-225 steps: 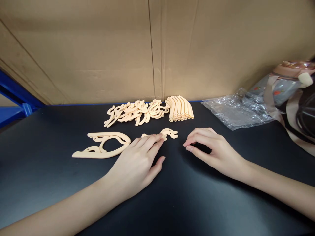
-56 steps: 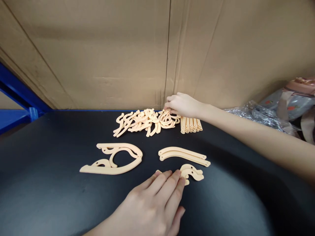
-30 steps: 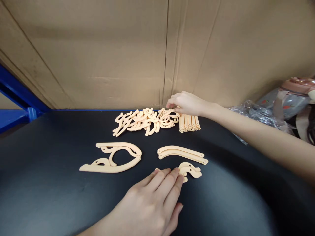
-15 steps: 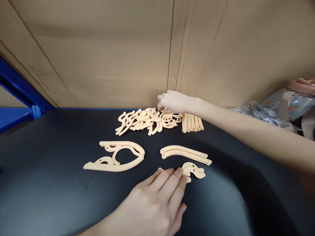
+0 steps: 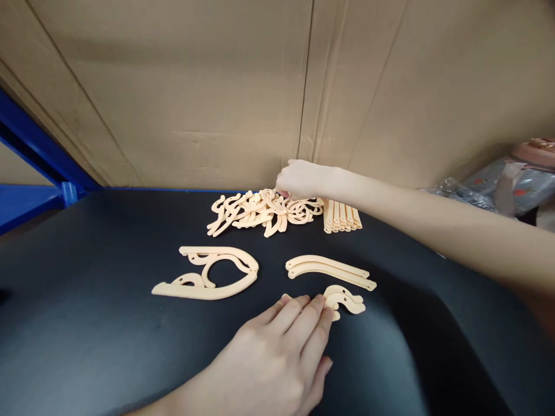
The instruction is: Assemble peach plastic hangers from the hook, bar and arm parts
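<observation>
My left hand lies palm down on the black table, its outstretched fingers resting over cream plastic hook pieces. The fingers cover part of them. At the back, my right hand reaches into a loose pile of curved cream hanger parts. Its fingers are curled in at the pile's top, and what lies between the fingertips is hidden. Just beyond my left fingertips lie two slim curved hanger arms side by side. Left of these, a folding clothes hanger lies flat with its arms joined at one end.
Straight rows of stacked hanger arms sit right of the pile. A cardboard wall rises behind the table. A blue metal frame stands at the left. Clear plastic wrap and a bag are at the right.
My right hand's fingers have curled in closer over the pile. My left hand stays on the hook pieces. The whole view has shifted slightly.
</observation>
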